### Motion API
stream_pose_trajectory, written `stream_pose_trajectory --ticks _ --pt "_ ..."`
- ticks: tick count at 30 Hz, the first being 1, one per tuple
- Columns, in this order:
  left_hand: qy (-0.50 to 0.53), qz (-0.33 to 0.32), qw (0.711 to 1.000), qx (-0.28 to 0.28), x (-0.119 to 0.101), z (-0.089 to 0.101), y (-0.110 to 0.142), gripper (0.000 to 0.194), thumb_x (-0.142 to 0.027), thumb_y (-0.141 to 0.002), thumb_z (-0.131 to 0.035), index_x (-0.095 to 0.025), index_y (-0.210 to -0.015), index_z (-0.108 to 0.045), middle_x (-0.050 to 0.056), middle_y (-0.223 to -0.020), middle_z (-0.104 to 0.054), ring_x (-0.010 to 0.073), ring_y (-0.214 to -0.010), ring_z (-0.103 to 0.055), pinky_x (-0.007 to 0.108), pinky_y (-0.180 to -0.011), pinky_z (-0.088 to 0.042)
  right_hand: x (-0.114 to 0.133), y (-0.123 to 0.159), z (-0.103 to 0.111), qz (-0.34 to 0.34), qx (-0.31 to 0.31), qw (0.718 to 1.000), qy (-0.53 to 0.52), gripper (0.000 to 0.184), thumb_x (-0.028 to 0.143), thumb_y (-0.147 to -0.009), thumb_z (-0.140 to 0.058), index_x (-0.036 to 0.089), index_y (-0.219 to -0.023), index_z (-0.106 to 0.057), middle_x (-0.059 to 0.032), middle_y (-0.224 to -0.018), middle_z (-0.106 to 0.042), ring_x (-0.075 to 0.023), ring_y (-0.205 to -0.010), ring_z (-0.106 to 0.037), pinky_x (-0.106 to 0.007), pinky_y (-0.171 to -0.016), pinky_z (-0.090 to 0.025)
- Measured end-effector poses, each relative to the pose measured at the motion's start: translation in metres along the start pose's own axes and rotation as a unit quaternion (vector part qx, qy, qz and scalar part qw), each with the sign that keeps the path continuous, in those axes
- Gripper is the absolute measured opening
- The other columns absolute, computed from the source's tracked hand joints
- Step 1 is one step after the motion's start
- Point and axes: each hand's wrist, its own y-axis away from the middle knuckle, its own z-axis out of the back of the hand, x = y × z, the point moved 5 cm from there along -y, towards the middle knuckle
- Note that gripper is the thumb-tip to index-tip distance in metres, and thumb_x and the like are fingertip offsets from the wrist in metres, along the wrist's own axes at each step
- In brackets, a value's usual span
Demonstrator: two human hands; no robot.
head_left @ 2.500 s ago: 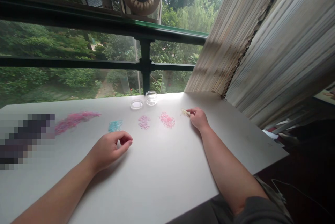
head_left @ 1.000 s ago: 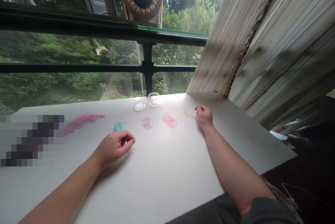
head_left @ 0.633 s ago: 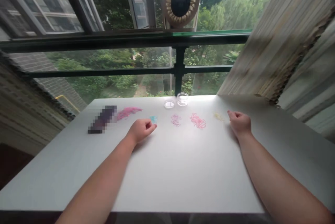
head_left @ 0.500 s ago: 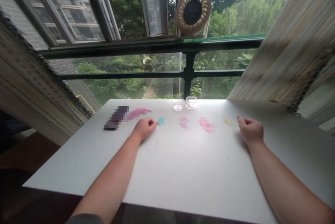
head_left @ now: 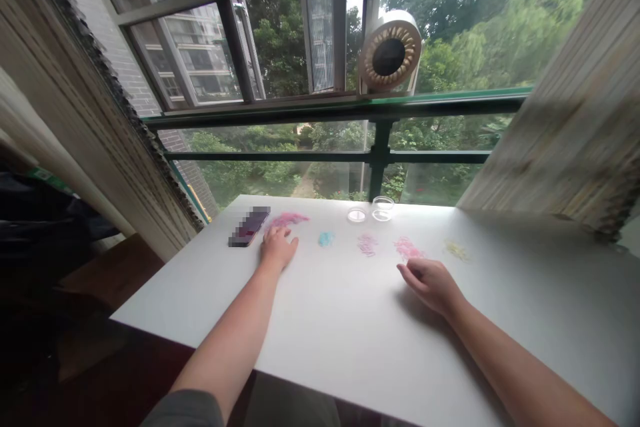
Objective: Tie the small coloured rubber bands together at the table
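My left hand (head_left: 279, 247) reaches over the near edge of a mixed pink and purple pile (head_left: 289, 218) at the table's left, fingers spread and thumb apart. The pile looks like tiny rubber bands. My right hand (head_left: 433, 282) is curled, thumb against fingers, just in front of a pink pile (head_left: 407, 247); whatever it may hold is hidden. Between the hands lie a small blue pile (head_left: 325, 239) and a pale purple pile (head_left: 367, 244). A yellow pile (head_left: 457, 250) lies beyond my right hand, to the right.
A phone (head_left: 250, 227), partly pixelated, lies left of my left hand. Toward the window edge stand a clear round container (head_left: 383, 210) and a clear lid (head_left: 357, 214). The white table (head_left: 345, 320) meets a green railing (head_left: 320, 156); a round fan (head_left: 391, 54) sits above it.
My left hand has moved from the blue pile to the mixed pile, and its fingers have opened. The right hand has come left from beside the yellow pile to the pink one. The view has shifted.
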Motion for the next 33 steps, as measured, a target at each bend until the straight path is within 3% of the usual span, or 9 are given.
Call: stream_pose_trajectory --ticks 5,13,19,22,27,33 --pt "-0.027 0.017 0.999 0.011 -0.001 -0.006 0.002 0.047 -0.047 -0.072 -0.053 -0.024 -0.112 -0.061 0.01 -0.126 -0.051 0.0337 -0.117 -0.042 0.046 -0.094 -0.037 -0.002 0.0 0.0 -0.003 0.01 1.0 -0.007 0.038 0.035 -0.082 -0.045 0.019 -0.052 -0.027 0.0045 -0.049 -0.027 -0.0093 -0.047 -0.027 -0.022 -0.048 -0.025" --pt "-0.023 0.031 0.999 0.006 -0.001 -0.005 0.002 0.052 -0.048 -0.072 -0.053 -0.021 -0.116 -0.057 0.012 -0.13 -0.049 0.0346 -0.12 -0.039 0.047 -0.097 -0.034 -0.003 -0.001 0.007 -0.008 -0.009 0.999 -0.042 0.038 0.034 -0.081 -0.046 0.019 -0.05 -0.03 0.0046 -0.048 -0.026 -0.0089 -0.046 -0.026 -0.022 -0.045 -0.025" --pt "0.045 0.02 0.999 -0.016 0.0 -0.001 0.003 0.046 -0.041 -0.07 -0.059 -0.017 -0.109 -0.061 0.014 -0.127 -0.052 0.0352 -0.12 -0.041 0.047 -0.1 -0.032 -0.004 -0.002 0.01 -0.021 0.003 0.998 -0.052 0.038 0.036 -0.081 -0.045 0.019 -0.051 -0.031 0.0042 -0.048 -0.028 -0.009 -0.046 -0.028 -0.022 -0.046 -0.027" --pt "0.111 -0.007 0.993 -0.036 -0.006 0.005 0.004 0.039 -0.031 -0.073 -0.057 -0.014 -0.107 -0.062 0.014 -0.122 -0.056 0.0294 -0.117 -0.047 0.041 -0.102 -0.033 -0.004 -0.002 0.011 -0.029 0.002 0.998 -0.06 0.038 0.037 -0.081 -0.045 0.019 -0.051 -0.031 0.0042 -0.048 -0.028 -0.0091 -0.046 -0.028 -0.022 -0.047 -0.027" --pt "0.253 -0.067 0.965 -0.021 -0.037 0.003 0.016 0.032 -0.03 -0.078 -0.053 -0.014 -0.103 -0.064 0.01 -0.109 -0.065 0.0184 -0.093 -0.063 0.029 -0.083 -0.05 -0.002 -0.002 0.011 -0.042 0.014 0.996 -0.073 0.038 0.037 -0.081 -0.046 0.019 -0.052 -0.031 0.0042 -0.048 -0.029 -0.0094 -0.047 -0.029 -0.023 -0.048 -0.028" --pt "0.368 -0.135 0.915 0.093 -0.104 -0.018 0.048 0.024 -0.035 -0.071 -0.064 -0.013 -0.082 -0.066 0.007 -0.078 -0.071 0.0172 -0.07 -0.067 0.026 -0.063 -0.053 0.02 -0.006 0.0 -0.062 0.029 0.982 -0.174 0.024 0.035 -0.079 -0.05 0.018 -0.062 -0.049 0.0019 -0.054 -0.045 -0.0108 -0.05 -0.039 -0.024 -0.049 -0.034"
